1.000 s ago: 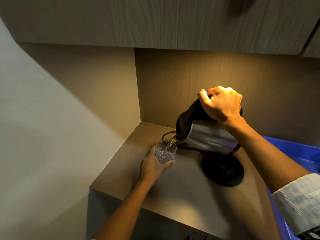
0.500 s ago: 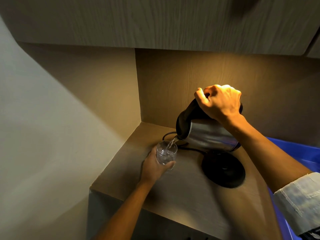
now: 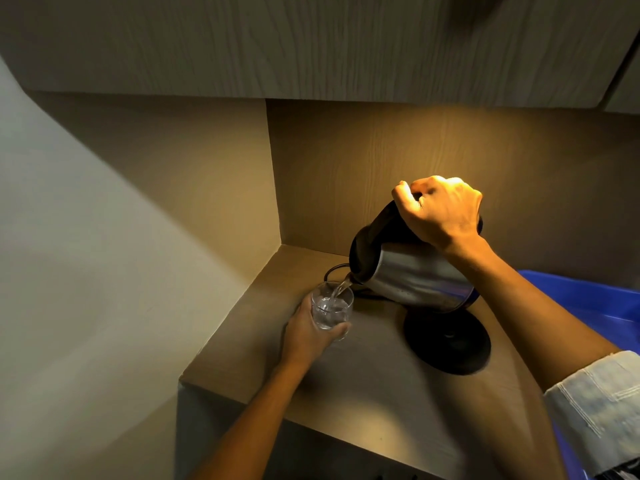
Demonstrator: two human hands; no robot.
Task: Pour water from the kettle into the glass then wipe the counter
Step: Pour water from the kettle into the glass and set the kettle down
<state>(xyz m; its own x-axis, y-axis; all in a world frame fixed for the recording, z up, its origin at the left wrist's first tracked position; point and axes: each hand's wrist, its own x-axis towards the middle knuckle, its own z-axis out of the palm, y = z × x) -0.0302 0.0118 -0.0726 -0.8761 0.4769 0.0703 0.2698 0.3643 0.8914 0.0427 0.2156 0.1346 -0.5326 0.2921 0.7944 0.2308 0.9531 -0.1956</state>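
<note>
**Water pouring from kettle into held glass**

Kettle (image 3: pixel 412 271) lifted off its base and tipped steeply toward the left, spout down, steel body catching the warm light, black lid and handle uppermost. Thin stream of water (image 3: pixel 341 289) running from the spout into the glass (image 3: pixel 331 308), just below and to the left of the spout. Glass clear, upright, partly filled, standing at the back left part of the counter (image 3: pixel 363 386). No brand, label or writing legible on kettle, glass or anything nearby.

Right hand (image 3: pixel 441 211) clenched in a fist over the top of the kettle, fingers wrapped tight round the black handle, knuckles up, wrist bent downward, forearm slanting in from the lower right with a pale rolled sleeve (image 3: pixel 602 407) at the elbow end. Left hand (image 3: pixel 306 336) cupped round the near side of the glass, fingers and thumb curled about its lower half, forearm reaching up from the bottom edge.

Round black base (image 3: pixel 448 341) flat on the counter directly beneath the tilted kettle, apart from it. Dark cord (image 3: pixel 333 270) looping behind the glass near the back wall. Wood-grain counter set in a corner, wall panels (image 3: pixel 398 174) behind and to the left, cupboard (image 3: pixel 311 43) overhead. Blue tub (image 3: pixel 588 299) at the right, partly hidden by the right forearm.
</note>
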